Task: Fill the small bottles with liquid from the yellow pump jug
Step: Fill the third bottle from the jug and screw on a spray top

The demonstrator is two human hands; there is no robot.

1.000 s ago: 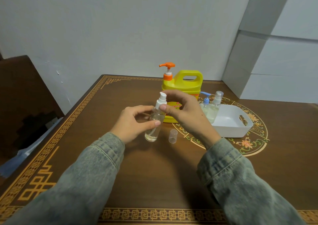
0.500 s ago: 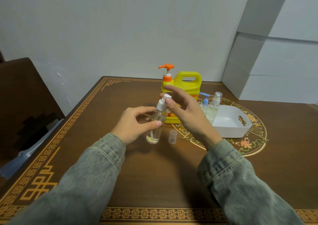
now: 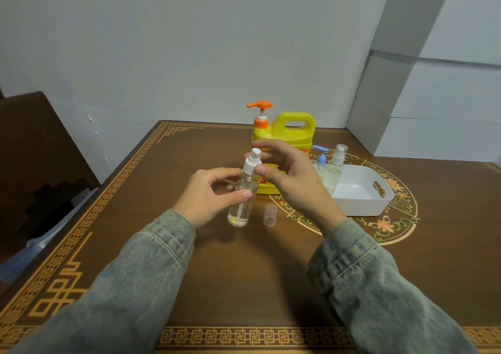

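Right hand (image 3: 287, 180) regripped white sprayer (image 3: 252, 161); left hand (image 3: 208, 194) grips spray bottle (image 3: 242, 199), mid-table (image 3: 244, 272).

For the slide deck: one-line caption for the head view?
Left hand steadies a spray bottle while the right hand pinches its white top, yellow jug behind.

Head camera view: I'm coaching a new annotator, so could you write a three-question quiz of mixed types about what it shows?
1. True or false: the clear cap is fitted on the spray bottle held by the left hand.
2. Multiple choice: how many small bottles stand in the white basket? A) none B) two C) four
3. Fill in: the right hand has its thumb at the bottle's white ____ head.

Key:
1. False; the cap stands on the table beside it.
2. B
3. spray
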